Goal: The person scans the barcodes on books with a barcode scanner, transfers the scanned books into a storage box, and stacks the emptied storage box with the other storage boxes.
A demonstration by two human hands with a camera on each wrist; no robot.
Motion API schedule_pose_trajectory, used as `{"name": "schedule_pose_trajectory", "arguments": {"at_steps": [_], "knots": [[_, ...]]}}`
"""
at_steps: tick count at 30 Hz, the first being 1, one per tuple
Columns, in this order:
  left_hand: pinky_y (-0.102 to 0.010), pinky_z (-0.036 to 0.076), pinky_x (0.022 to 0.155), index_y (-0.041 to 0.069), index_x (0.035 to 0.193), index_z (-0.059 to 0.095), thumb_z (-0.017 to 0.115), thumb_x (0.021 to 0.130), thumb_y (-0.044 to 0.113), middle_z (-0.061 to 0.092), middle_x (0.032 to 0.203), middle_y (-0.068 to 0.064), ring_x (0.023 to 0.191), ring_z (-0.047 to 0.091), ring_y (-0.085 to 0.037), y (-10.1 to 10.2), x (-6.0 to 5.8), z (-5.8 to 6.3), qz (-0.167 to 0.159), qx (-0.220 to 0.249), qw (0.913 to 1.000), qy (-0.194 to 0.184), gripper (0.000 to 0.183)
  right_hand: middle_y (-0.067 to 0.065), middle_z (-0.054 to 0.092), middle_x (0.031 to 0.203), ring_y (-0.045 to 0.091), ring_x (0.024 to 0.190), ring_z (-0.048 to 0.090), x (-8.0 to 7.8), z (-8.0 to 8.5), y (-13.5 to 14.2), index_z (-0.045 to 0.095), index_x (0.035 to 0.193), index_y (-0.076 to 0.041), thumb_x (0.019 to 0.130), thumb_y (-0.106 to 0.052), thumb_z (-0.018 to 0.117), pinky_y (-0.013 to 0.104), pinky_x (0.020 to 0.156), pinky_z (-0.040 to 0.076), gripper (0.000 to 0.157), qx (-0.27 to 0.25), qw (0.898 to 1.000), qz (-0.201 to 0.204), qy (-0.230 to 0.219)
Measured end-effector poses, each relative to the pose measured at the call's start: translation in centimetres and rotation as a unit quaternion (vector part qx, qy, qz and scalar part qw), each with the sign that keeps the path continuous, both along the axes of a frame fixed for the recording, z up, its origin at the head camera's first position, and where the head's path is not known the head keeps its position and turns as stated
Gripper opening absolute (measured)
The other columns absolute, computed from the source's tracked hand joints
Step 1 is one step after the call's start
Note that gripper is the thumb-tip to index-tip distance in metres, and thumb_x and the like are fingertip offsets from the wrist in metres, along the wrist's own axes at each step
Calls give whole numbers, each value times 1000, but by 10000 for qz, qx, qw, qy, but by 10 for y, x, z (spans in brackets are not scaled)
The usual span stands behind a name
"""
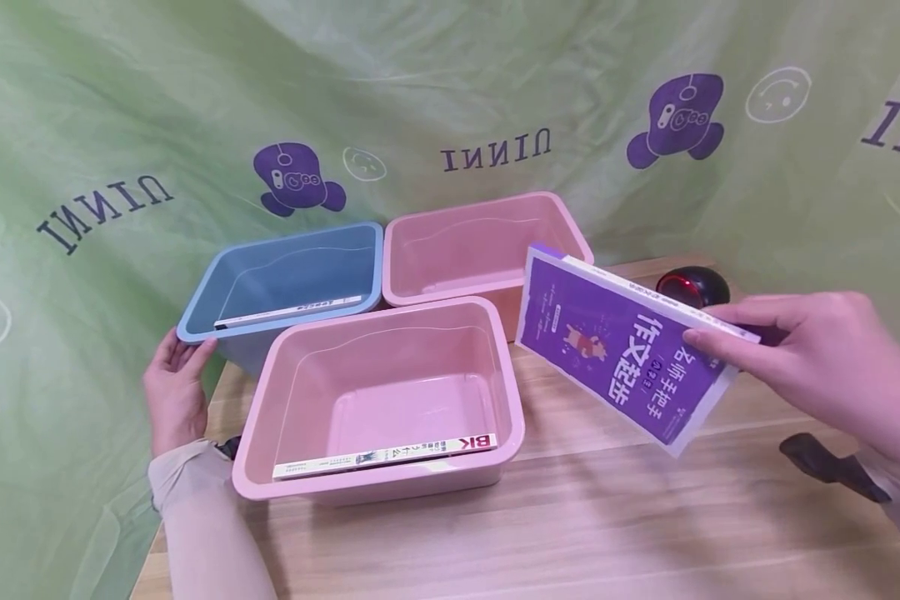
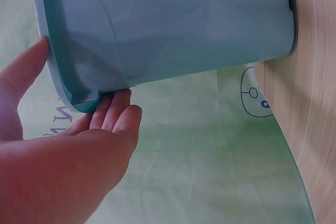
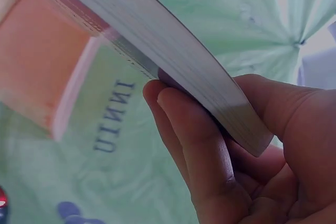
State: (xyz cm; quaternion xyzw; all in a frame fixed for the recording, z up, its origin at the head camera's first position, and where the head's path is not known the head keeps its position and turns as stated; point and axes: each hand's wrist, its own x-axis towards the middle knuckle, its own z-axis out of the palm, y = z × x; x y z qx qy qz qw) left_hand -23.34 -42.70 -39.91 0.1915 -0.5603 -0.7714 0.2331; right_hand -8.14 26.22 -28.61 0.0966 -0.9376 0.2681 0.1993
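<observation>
My right hand [image 1: 832,358] pinches a purple paperback book [image 1: 600,342] by one edge, holding it tilted above the table to the right of the bins. In the right wrist view the book's pages [image 3: 173,40] show between thumb and fingers. At the far left, my left hand [image 1: 180,392] grips the rim corner of a blue plastic bin [image 1: 277,321], thumb on the rim and fingers beneath it. A thin book [image 1: 292,311] stands inside that bin. Nearest me is a pink bin [image 1: 375,487] with a white-spined book [image 1: 386,456] along its front wall.
Behind, a second pink bin [image 1: 480,204] stands beside the blue one. A black round object with a red light [image 1: 690,287] sits at the table's back right. The wooden table [image 1: 570,517] backs onto a green printed curtain [image 1: 435,92].
</observation>
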Motion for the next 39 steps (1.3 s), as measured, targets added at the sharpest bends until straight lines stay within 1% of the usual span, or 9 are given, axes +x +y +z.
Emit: {"name": "schedule_pose_trajectory", "arguments": {"at_steps": [5, 7, 12, 14, 17, 21, 28, 34, 39], "knots": [[-11, 56, 110, 10, 166, 52, 87, 93, -5, 66, 149, -2, 142, 60, -16, -2, 0, -2, -19, -8, 10000, -14, 82, -36, 73, 78, -6, 48, 51, -12, 28, -6, 91, 108, -14, 84, -14, 99, 21, 41, 32, 25, -48, 9985, 164, 524], [-13, 54, 114, 10, 168, 50, 87, 94, -4, 65, 152, -2, 144, 59, -16, -3, 0, -2, -40, -72, 10000, -31, 83, -35, 75, 80, -7, 48, 52, -21, 39, -7, 91, 109, -19, 84, -16, 100, 21, 40, 33, 27, 57, 9966, 252, 783], [-11, 57, 109, 8, 168, 48, 85, 95, -5, 64, 155, -4, 145, 59, -18, -3, -1, -1, -73, -114, 9999, 70, 84, 13, 85, 89, -12, 53, 60, -46, 65, -25, 91, 111, -21, 89, -24, 97, 16, 46, 40, 22, 388, 9948, 482, 807], [-10, 57, 107, 8, 167, 50, 86, 94, -6, 65, 152, -3, 143, 60, -17, -3, -1, -1, -47, -66, 10000, 58, 83, 10, 86, 87, -6, 52, 62, -57, 73, -37, 91, 111, -21, 92, -27, 96, 18, 47, 40, 20, 299, 9966, 599, 479], [-14, 55, 115, 10, 167, 52, 87, 94, -4, 65, 153, -3, 144, 60, -16, -3, -1, -2, -58, -50, 10000, -55, 82, 4, 87, 90, 4, 57, 64, -75, 79, -56, 91, 113, -25, 95, -31, 94, 19, 51, 41, 20, 183, 9964, 821, 103], [-18, 51, 123, 12, 168, 51, 87, 95, -1, 63, 158, -3, 146, 59, -16, -4, -3, -3, -140, -110, 9998, -113, 82, 4, 88, 107, 3, 71, 69, -100, 83, -83, 89, 119, -26, 98, -35, 90, 16, 60, 48, 23, 127, 9927, 1194, -93], [-8, 58, 102, 9, 167, 50, 86, 95, -3, 65, 150, -2, 143, 59, -16, -8, 0, -1, -66, -197, 9997, 89, 81, 9, 88, 113, 14, 84, 81, -149, 85, -153, 87, 125, -21, 103, -34, 84, 17, 69, 58, 25, -286, 9804, 1897, -447], [-14, 54, 116, 11, 166, 52, 87, 95, -1, 66, 154, -2, 143, 60, -16, -7, 4, -2, -39, -172, 9998, -75, 80, 8, 87, 117, 17, 90, 81, -190, 78, -210, 86, 126, -20, 103, -29, 84, 20, 76, 57, 25, -619, 9720, 2207, -527], [-19, 49, 126, 13, 167, 51, 86, 97, 2, 61, 160, -4, 145, 58, -16, -4, 5, -4, -45, -311, 9993, -207, 80, 8, 87, 118, 14, 88, 81, -213, 72, -252, 84, 131, -17, 105, -28, 82, 23, 74, 61, 28, -832, 9668, 2339, -609]]}}
